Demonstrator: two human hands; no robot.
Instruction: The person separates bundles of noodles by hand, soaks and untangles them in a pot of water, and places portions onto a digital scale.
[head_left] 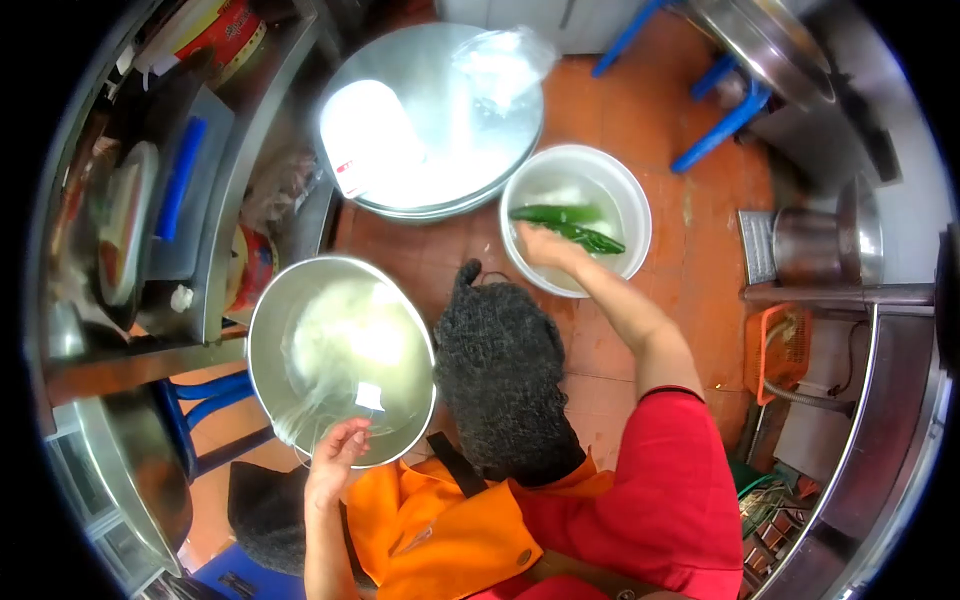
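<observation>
My left hand (338, 455) is at the near rim of a large metal bowl (262, 375), its fingers pinched on the edge of a clear plastic bag (310, 385). The bag spreads inside the bowl over something pale, partly washed out by glare. A small white patch shows beside my fingertips. My right hand (545, 248) reaches into a white bucket (640, 195), closed on glossy dark-green vegetables (565, 222), long in shape; their exact kind is not clear. Pale liquid or something whitish lies in the bucket around them. My right fingers are partly hidden.
A big round metal lid (450, 150) stands beyond the bowl, bearing a white container (372, 135) and a crumpled plastic bag (505, 65). Metal shelving (265, 130) lines the left side. A blue-legged stool (725, 130) is at top right, an orange basket (775, 350) at right.
</observation>
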